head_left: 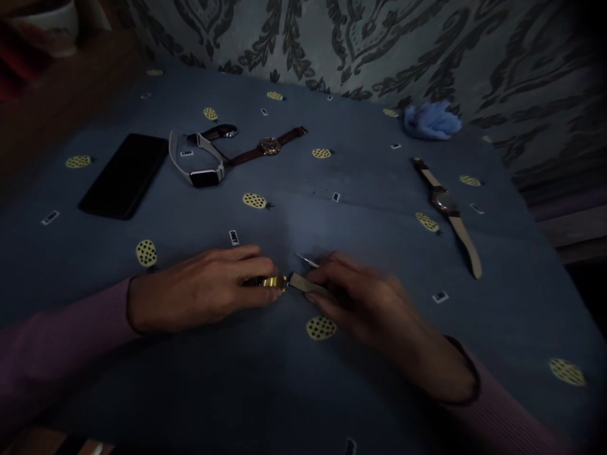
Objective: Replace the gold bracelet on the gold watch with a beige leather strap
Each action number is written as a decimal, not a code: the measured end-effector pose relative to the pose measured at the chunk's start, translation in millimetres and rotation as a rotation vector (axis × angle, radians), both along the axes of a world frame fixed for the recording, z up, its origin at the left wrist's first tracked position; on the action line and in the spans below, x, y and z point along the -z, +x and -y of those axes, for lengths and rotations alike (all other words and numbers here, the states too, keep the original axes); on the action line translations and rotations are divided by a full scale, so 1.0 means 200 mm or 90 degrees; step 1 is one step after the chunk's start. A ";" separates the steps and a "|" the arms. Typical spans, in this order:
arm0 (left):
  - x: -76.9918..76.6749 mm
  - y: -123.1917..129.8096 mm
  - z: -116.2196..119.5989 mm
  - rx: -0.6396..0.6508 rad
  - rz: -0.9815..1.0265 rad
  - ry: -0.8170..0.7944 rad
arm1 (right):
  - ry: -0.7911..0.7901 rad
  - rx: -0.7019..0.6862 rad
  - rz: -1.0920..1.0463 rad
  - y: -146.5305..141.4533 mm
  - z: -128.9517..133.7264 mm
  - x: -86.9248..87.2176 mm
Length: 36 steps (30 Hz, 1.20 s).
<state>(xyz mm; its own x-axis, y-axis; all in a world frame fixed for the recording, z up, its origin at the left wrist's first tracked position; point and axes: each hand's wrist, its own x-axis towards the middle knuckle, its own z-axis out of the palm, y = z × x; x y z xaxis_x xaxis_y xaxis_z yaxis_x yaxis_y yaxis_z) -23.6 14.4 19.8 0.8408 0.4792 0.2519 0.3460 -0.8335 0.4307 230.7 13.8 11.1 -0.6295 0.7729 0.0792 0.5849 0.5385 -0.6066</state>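
Near the middle of the table, my left hand (208,287) is closed on a gold-coloured watch (271,282), its fingers covering most of it. My right hand (374,303) pinches a grey-beige watch strap (306,285), whose end is right by the gold watch's edge; whether they are joined I cannot tell. A thin pointed metal tool (307,260) also sticks out from my right fingers, its tip pointing up and left. The rest of the strap is hidden by my right hand.
Beyond my left hand lie a black phone (126,175), a white-strapped smartwatch (205,178), a black-strapped watch (220,131) and a brown-strapped watch (270,146). At right are another watch (443,201) and a crumpled blue cloth (431,120). A patterned wall (341,44) borders the blue tablecloth (360,177).
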 end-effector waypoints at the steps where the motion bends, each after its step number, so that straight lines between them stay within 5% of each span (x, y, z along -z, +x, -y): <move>1: 0.00 0.00 0.00 0.002 -0.004 -0.001 | -0.005 0.001 -0.004 0.00 0.00 0.00; 36: 0.00 0.00 -0.01 0.013 0.000 -0.025 | -0.051 -0.008 -0.036 0.01 0.00 0.01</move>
